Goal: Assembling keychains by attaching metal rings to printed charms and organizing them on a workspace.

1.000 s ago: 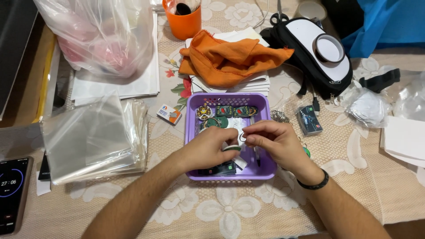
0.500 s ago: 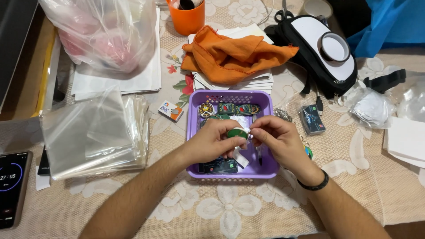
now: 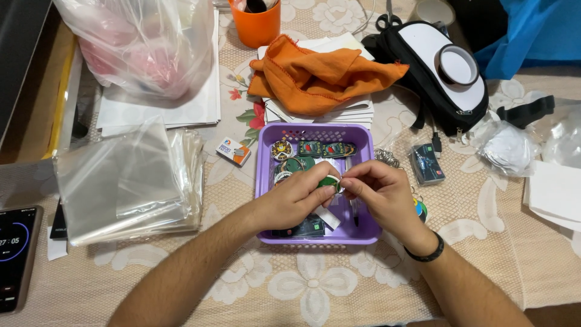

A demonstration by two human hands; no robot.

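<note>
Both my hands hover over a purple plastic basket [image 3: 264, 158] on the table. My left hand [image 3: 293, 201] pinches a small round green badge [image 3: 328, 181] between thumb and fingers. My right hand [image 3: 380, 195] meets it from the right, its fingertips on the same badge's edge. Inside the basket lie more round and rectangular badges [image 3: 311, 149] along the far wall, plus dark cards under my left hand. A black band sits on my right wrist.
A stack of clear plastic sleeves [image 3: 124, 178] lies left of the basket, a phone [image 3: 15, 251] at the far left edge. An orange cloth [image 3: 318, 75] on papers, an orange cup [image 3: 256, 24], a black-and-white pouch [image 3: 439, 66] and a filled plastic bag [image 3: 139, 45] line the far side.
The view has tilted slightly, so everything sits lower in frame. My hands lifted a little from the basket floor and now hold a green badge between them instead of a white piece.
</note>
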